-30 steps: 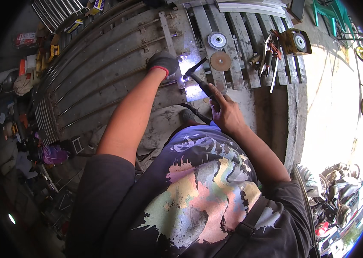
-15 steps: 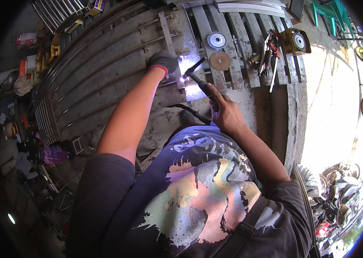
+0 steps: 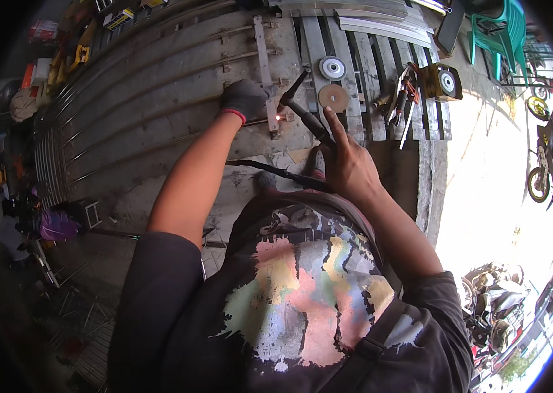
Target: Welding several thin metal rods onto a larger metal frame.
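Note:
My right hand [image 3: 350, 160], bare, is closed round a black welding torch [image 3: 309, 119], with its index finger stretched along the handle. The torch head points left at a flat metal bar [image 3: 263, 65], where a small orange spot [image 3: 278, 117] glows. In a dark grey glove with a red cuff, my left hand [image 3: 244, 98] is curled against the bar's left edge; its fingertips are hard to make out. Long thin metal rods [image 3: 178, 78] run leftward from the bar. A dark cable [image 3: 276, 170] trails from the torch below my right hand.
A brown cutting disc [image 3: 333, 98] and a grey grinding disc [image 3: 332, 68] lie on the slatted metal table [image 3: 368, 92]. Pliers and other hand tools [image 3: 406, 98] sit farther right, beside a yellow-black box [image 3: 442, 82]. A green chair [image 3: 500, 36] stands at the far right.
The bright welding arc has gone out, leaving a small glowing spot. My right hand and the torch have drawn slightly back from the bar. My left hand stays at the bar.

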Demonstrator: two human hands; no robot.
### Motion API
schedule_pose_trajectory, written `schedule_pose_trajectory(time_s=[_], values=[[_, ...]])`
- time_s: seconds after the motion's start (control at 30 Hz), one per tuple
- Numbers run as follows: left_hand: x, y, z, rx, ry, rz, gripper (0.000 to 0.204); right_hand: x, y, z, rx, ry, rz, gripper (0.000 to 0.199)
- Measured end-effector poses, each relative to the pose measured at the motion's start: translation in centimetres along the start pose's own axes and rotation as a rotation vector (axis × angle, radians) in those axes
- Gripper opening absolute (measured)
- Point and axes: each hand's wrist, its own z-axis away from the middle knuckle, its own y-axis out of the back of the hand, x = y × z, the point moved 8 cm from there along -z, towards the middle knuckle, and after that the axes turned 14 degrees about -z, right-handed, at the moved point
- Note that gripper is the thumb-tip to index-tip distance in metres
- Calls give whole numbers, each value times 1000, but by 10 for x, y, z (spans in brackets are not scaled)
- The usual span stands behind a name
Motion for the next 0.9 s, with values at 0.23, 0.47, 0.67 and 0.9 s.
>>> schedule_pose_trajectory(time_s=[0.23,0.47,0.67,0.9], values=[[-6,26,59,482,-215,5,34,-60,-3,-33,-190,89,351,59],[-10,-37,43,666,-388,102,43,-87,-52,-57,-391,249,576,61],[-5,-21,45,693,-285,-171,42,-89,-58,-67,-398,374,656,59],[-12,-38,34,674,-277,-110,54,-103,-74,-70,-453,416,704,56]])
